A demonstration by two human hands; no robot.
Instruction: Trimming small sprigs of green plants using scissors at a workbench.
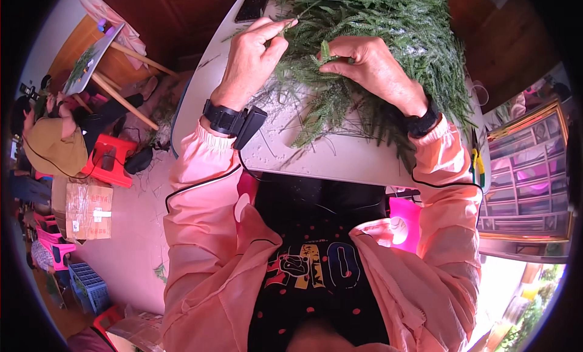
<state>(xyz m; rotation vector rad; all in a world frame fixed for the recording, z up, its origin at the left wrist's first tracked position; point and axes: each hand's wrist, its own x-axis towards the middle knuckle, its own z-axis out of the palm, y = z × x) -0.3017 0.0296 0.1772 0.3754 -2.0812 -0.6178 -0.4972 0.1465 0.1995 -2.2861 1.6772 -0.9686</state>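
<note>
A large heap of green fir-like sprigs [395, 18], partly dusted white, covers the far right of the white table [273, 148]. At the heap's left edge, my left hand [252, 57] has thumb and fingers pinched together on a thin strand [308, 11]; whether it is wire or stem I cannot tell. My right hand [373, 67] is over the heap's near part, its thumb and forefinger closed on a small green sprig [325, 50]. Below the hands, a loose branch [319, 118] lies toward the near edge, with needle scraps around it.
A dark phone [252, 8] lies at the table's far left. Yellow-handled cutters [478, 167] rest by the right edge. Left on the floor are a red stool [112, 161], a cardboard box [88, 211] and a blue crate [90, 286]. Another person [57, 142] sits beyond.
</note>
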